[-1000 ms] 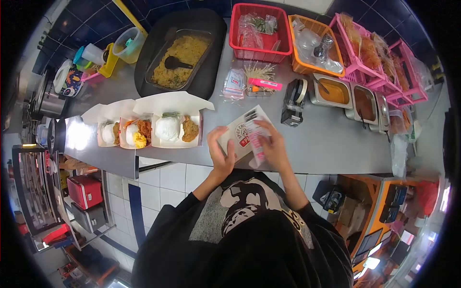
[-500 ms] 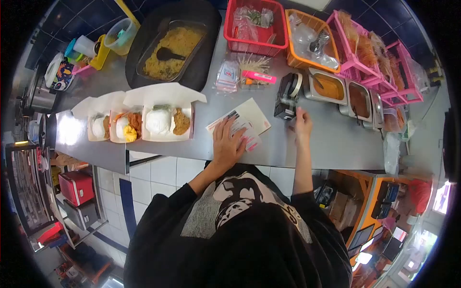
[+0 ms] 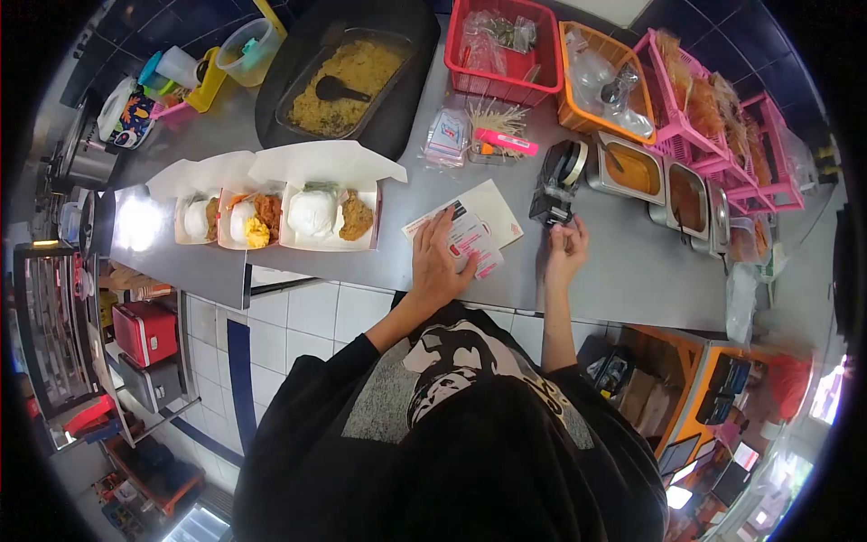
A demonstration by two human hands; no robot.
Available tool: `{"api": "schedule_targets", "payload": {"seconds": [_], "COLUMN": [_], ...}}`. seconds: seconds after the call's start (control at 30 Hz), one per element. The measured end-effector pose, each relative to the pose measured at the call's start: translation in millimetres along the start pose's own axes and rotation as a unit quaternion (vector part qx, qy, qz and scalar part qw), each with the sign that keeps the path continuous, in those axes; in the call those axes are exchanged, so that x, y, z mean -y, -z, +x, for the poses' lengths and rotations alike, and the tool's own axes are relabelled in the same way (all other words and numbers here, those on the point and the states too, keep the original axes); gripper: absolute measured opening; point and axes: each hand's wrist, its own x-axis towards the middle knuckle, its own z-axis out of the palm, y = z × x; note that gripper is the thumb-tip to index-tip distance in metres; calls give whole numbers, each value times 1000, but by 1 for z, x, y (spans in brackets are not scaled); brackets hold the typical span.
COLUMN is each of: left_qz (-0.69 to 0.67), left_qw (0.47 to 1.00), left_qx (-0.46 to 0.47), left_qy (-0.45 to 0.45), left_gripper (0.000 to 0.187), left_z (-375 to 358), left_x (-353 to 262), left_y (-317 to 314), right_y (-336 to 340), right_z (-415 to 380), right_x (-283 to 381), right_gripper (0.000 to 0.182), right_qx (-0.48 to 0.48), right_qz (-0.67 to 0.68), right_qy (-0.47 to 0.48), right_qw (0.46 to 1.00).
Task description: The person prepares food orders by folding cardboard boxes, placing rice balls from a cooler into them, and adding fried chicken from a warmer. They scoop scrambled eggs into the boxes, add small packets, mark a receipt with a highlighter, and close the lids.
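My left hand [image 3: 437, 264] lies flat with its fingers spread over white printed paper slips [image 3: 475, 242]. Beneath these, a cream folded card or envelope [image 3: 497, 210] rests on the steel counter. At the front end of a black tape dispenser [image 3: 553, 191], my right hand [image 3: 566, 251] has thumb and fingers pinched together. Whether a piece of tape is between them is too small to tell. Left of my hands stand open food boxes, one [image 3: 330, 217] with rice and a fried piece, the others [image 3: 251, 221] with rice and sides.
Behind the hands are small plastic packets [image 3: 447, 137], a pink marker [image 3: 506, 142] on a holder of sticks, a red basket [image 3: 502, 79] and an orange basket [image 3: 578, 116]. Steel sauce trays [image 3: 629, 167] stand right. A noodle tray [image 3: 348, 86] sits back left.
The view has shifted slightly, so the counter sits a little further right. My right fingers have curled in at the dispenser's front end. My left hand stays on the slips, turned slightly.
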Motion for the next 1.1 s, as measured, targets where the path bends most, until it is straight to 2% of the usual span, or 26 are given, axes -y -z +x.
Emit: {"api": "schedule_targets", "payload": {"seconds": [0.1,0.2,0.23,0.27,0.3,0.33,0.4,0.43,0.47,0.57,0.67,0.73,0.8,0.83,0.87,0.9,1.0,1.03,1.1], "left_qz": [-1,9,16,12,8,3,4,7,32,100,126,115,155,175,176,177,143,125,83], "left_qw": [1000,1000,1000,1000,1000,999,1000,999,999,994,991,993,988,984,984,984,989,991,995], "left_qx": [9,-11,-19,-20,-11,2,-20,-35,-19,22,30,15,8,8,1,-5,-7,-4,-22], "left_qy": [20,-3,-9,8,27,44,5,-15,-18,-31,-38,-24,-3,3,14,23,45,52,50], "left_gripper": [74,74,73,72,70,69,69,69,67,60,52,48,49,50,51,51,57,60,66], "left_z": [-9,-4,-4,-3,-1,-5,-10,-10,-8,-5,-5,-8,-9,-9,-11,-12,-12,-12,-13], "left_x": [-3,1,1,3,1,-2,3,6,4,0,-1,-2,-8,-10,-12,-13,-6,-4,-1], "left_y": [-1,0,-1,-4,-2,-1,-7,-9,-7,1,-1,-2,1,3,3,3,-2,-4,-6], "right_y": [7,29,30,24,2,-20,-70,-89,-103,-110,-76,-42,-1,-2,-5,-8,-13,-11,-6], "right_z": [-7,-10,-3,7,12,14,24,29,31,44,57,55,58,56,51,48,52,52,34], "right_x": [-1,22,27,25,53,79,116,105,93,104,110,107,61,56,49,48,45,43,42], "right_gripper": [12,9,6,8,11,15,35,44,53,59,48,41,33,31,29,27,24,25,15], "right_qx": [-28,-39,37,151,259,361,515,519,519,430,295,124,41,46,48,49,121,117,38], "right_qz": [-136,-160,-113,-126,-137,-146,-283,-353,-420,-535,-538,-446,-360,-269,-168,-61,46,52,167], "right_qy": [83,-76,-75,-19,28,71,80,123,164,163,127,65,102,-21,-144,-262,-294,-298,-238], "right_qw": [987,983,990,980,956,918,805,769,726,709,779,884,926,962,974,962,947,946,956]}}
